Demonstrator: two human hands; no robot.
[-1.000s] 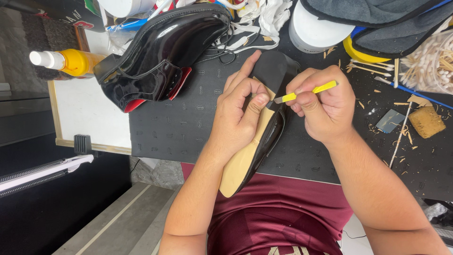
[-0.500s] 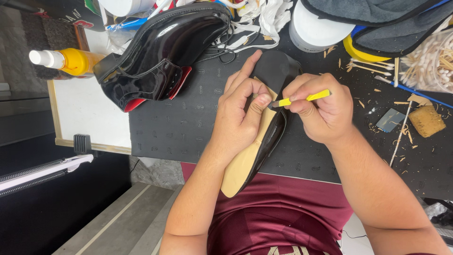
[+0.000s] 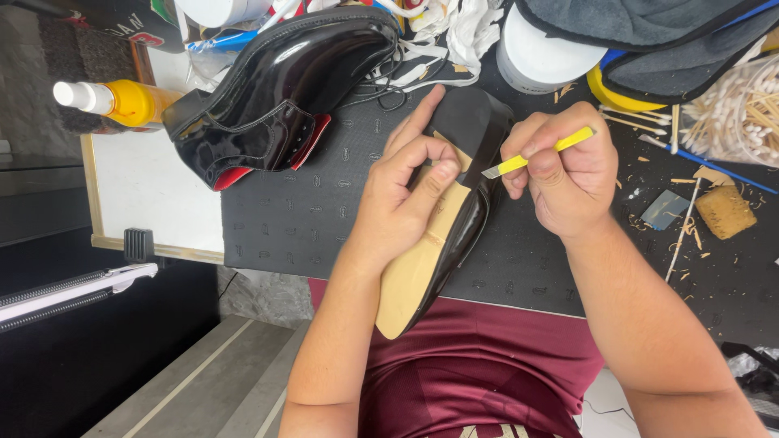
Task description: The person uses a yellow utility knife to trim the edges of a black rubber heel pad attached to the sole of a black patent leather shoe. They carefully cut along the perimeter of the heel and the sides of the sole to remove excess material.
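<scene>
While the head camera looks straight down at a cluttered black workbench, the left hand lies in the middle of the frame, pressed on an upturned black dress shoe whose tan leather sole faces up; its thumb and curled fingers bear down on the sole near the heel end, and the index finger stretches toward the upper middle of the frame along a black rubber piece over the heel. That shoe runs aslant from the lower middle, where its toe overhangs the bench edge above a maroon shirt, up to the heel just right of center. Just right of it, the right hand is clenched around a slim yellow-handled knife, gripped between thumb and fingers, with the grey blade tip touching the edge of the heel where black meets tan. At the upper left of the mat a second glossy black shoe with a red lining lies on its side, well apart from the hands. Farther left, a yellow spray bottle with a white cap lies on its side near a white board. At the upper right sit a white round tub and grey cloths, with a heap of cotton swabs at the right edge; below these lie a tan block and scattered pale shavings.
</scene>
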